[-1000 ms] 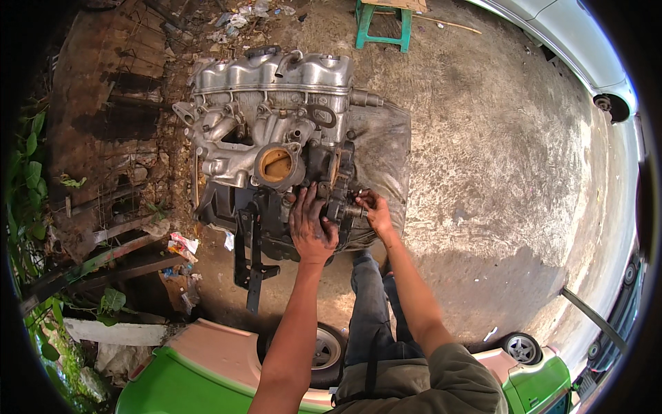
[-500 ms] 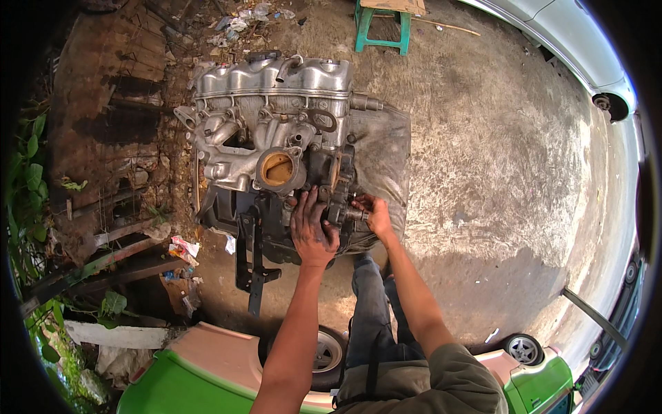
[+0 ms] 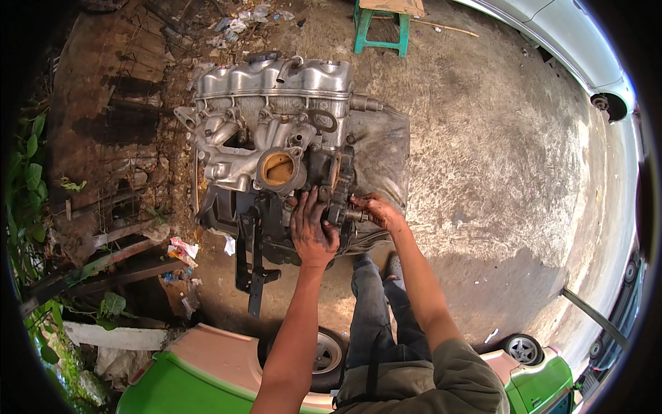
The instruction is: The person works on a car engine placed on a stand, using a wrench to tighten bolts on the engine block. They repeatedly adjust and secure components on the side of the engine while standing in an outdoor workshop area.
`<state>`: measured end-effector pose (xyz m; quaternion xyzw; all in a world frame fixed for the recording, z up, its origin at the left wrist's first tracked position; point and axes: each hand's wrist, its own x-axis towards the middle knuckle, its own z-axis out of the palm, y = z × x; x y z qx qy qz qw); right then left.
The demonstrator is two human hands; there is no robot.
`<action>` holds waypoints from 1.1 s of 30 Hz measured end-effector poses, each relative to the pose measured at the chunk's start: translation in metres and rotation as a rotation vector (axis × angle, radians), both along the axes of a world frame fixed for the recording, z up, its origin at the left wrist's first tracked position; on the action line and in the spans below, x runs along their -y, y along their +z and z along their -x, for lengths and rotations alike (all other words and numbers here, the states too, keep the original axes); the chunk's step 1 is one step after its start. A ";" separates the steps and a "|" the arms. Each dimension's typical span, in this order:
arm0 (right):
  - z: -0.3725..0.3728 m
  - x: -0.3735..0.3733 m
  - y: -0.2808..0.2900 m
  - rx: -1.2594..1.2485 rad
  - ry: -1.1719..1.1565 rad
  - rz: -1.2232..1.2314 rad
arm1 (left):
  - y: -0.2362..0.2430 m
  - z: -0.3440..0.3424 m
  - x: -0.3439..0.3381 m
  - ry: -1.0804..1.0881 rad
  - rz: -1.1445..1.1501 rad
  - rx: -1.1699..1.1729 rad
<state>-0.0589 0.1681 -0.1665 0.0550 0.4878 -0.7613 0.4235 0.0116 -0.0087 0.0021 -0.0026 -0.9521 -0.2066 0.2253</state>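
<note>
A metal car engine point(image 3: 272, 83) stands in front of me, with a silver ribbed cover on top and a cast intake manifold point(image 3: 231, 155) on its near side. A round throttle opening point(image 3: 278, 170) with a brownish plate faces up at me. My left hand point(image 3: 314, 226) lies with grease-blackened fingers stretched out on the dark lower part of the engine. At the engine's right end my right hand point(image 3: 376, 209) has its fingers pinched together beside a short protruding shaft point(image 3: 355, 215). Whatever those fingertips hold is too small and hidden to make out.
A dark metal bracket point(image 3: 256, 276) sticks out toward me below the engine. A grey cover sheet point(image 3: 383, 152) lies on its right. Farther off stands a green stool point(image 3: 381, 31). A green and pink car point(image 3: 200, 372) is close by my legs; scrap wood point(image 3: 89, 110) lies left.
My right hand has turned and its wrist has shifted slightly right, while the fingertips stay at the engine's end. My left hand keeps its place. A foot shows more beside my leg.
</note>
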 end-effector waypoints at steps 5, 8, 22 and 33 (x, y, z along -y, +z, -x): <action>0.000 -0.015 0.009 0.211 -0.023 0.255 | 0.001 0.001 -0.001 0.000 0.004 -0.015; 0.000 -0.011 0.027 0.182 -0.034 0.149 | 0.002 0.002 0.000 -0.010 -0.005 -0.025; -0.016 0.013 -0.007 -0.128 -0.106 -0.349 | 0.001 0.000 0.001 -0.009 -0.034 0.011; -0.011 0.012 0.025 -0.255 0.002 -0.381 | 0.002 0.000 0.000 -0.016 -0.005 0.025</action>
